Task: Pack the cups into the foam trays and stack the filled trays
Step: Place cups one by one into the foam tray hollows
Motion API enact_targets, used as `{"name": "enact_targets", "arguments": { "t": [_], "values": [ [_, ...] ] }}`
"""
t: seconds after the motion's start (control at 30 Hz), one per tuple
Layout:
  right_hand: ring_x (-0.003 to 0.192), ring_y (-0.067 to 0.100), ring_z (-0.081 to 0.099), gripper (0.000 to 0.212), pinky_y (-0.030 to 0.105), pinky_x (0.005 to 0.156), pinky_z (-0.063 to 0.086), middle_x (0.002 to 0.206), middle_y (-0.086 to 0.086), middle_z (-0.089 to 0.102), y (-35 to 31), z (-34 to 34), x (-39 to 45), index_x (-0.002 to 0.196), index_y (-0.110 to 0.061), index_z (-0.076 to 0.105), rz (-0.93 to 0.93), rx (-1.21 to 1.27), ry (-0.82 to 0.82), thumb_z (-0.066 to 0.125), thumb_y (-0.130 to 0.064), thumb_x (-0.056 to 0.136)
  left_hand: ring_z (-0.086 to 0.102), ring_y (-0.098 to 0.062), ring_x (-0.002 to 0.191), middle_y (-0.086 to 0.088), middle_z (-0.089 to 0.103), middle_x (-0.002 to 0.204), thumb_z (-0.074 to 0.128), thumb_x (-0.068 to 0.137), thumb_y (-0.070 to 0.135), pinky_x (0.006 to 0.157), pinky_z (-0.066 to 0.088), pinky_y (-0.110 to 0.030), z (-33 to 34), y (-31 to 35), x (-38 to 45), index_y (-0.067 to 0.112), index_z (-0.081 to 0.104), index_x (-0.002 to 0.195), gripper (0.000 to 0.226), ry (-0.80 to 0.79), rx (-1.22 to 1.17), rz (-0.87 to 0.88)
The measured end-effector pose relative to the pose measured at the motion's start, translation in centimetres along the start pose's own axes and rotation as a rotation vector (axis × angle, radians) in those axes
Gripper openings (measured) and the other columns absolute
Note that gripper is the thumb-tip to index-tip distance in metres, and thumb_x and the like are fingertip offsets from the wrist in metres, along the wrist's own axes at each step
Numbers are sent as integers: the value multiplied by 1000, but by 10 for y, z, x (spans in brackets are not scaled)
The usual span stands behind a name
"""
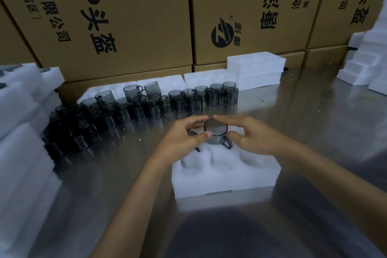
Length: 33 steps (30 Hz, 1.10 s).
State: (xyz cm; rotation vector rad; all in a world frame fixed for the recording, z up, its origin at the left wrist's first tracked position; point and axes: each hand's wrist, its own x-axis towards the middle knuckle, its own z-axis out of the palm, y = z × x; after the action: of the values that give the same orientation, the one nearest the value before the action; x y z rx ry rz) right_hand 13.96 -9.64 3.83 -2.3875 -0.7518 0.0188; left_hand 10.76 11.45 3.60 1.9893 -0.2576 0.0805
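Two hands meet over the far edge of one white foam tray [226, 174] lying on the steel tabletop [314, 123]. The left hand [184, 136] has its fingers curved over a smoky glass cup [215, 132] and its thumb tip against the near rim; the right hand [251, 134] reaches in from the other side with long, nearly straight fingers laid across the far rim, so both touch this one cup, which sits in a far pocket of the tray with its handle turned toward the person. Under the left palm a second cup [193, 134] shows only as a dark rim and a handle tip. The near row of the tray shows three pockets with nothing in them. Beyond the fingertips stands a crowd of more cups [159, 104], well over twenty, too packed and blurred to count, running away past the left hand. Behind them lie more foam trays [255, 69], two stacked at the far right. Foam stacks [18, 123] rise outside the left forearm, another pile [364, 56] far beyond the right hand, and four cardboard cartons [117, 14] wall the back
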Motion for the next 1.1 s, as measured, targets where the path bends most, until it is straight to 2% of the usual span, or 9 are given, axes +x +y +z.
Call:
{"name": "enact_targets", "arguments": {
  "t": [0.1, 0.17, 0.27, 0.37, 0.5, 0.63, 0.73, 0.93, 1.1],
  "values": [
    [149, -1, 6, 54, 44, 122, 8, 159, -24, 21, 7, 10, -5, 155, -38, 24, 13, -258, -66, 34, -27, 103, 56, 7, 106, 14, 63, 120, 70, 91, 22, 75, 38, 3, 3, -2, 0, 22, 64, 130, 40, 9, 83, -36],
    [147, -6, -9, 52, 40, 122, -1, 161, -24, 10, 9, 17, -6, 157, -36, 17, 19, -329, -98, 24, -34, 105, 55, 9, 104, 10, 62, 129, 70, 91, 24, 82, 40, -4, 6, -4, 1, 22, 65, 128, 37, 22, 138, -66],
    [145, -7, -19, 55, 37, 122, -9, 162, -24, -1, 10, 23, -11, 158, -34, 9, 8, -401, -126, 14, -44, 104, 44, -1, 129, 8, 52, 142, 73, 88, 23, 110, 32, -23, 8, -9, 3, 21, 68, 125, 37, 31, 249, -85],
    [144, -5, -23, 59, 39, 122, -8, 161, -26, -10, 6, 26, -17, 158, -34, 0, 15, -427, -173, 11, -48, 101, 42, -11, 134, 6, 55, 139, 74, 86, 23, 114, 32, -35, 11, -11, 1, 23, 69, 122, 36, 51, 298, -94],
    [149, -2, 5, 55, 36, 122, 4, 161, -23, 12, 2, 15, -6, 156, -36, 20, 50, -352, -210, 21, -45, 102, 62, -17, 109, 8, 68, 114, 69, 87, 28, 97, 47, -34, 11, -7, 9, 31, 72, 103, 17, 42, 323, -160],
    [126, 12, 54, 40, 23, 103, 37, 137, -6, 61, -3, -2, 46, 134, -23, 61, 121, -57, 104, 50, -23, 95, 52, -26, 113, 1, 66, 110, 44, 98, 37, 99, 30, -40, 36, -5, 23, 24, 58, 91, 20, 242, 675, -162],
    [117, 17, 58, 44, 22, 94, 40, 125, 0, 65, 3, -2, 101, 136, -19, 57, 177, 1, 120, 49, -14, 93, 49, -26, 109, -2, 65, 110, 33, 100, 33, 90, 25, -41, 54, -12, 27, 19, 51, 101, 22, 290, 915, -77],
    [79, 11, 47, 59, 11, 62, 36, 115, 1, 53, 19, 27, 176, 150, -21, 40, 327, 0, -151, 45, -4, 94, 55, -23, 93, 0, 66, 89, 34, 98, 36, 86, 25, -40, 51, -18, 30, 21, 48, 93, 21, 305, 811, -80],
    [95, 22, 52, 20, 30, 86, 46, 115, 11, 58, 33, 43, 193, 107, -12, 55, 375, -46, 5, 59, -11, 88, 56, -25, 93, -2, 67, 90, 35, 97, 35, 88, 30, -42, 50, -19, 33, 19, 49, 94, 21, 311, 818, -80]
  ]
}}
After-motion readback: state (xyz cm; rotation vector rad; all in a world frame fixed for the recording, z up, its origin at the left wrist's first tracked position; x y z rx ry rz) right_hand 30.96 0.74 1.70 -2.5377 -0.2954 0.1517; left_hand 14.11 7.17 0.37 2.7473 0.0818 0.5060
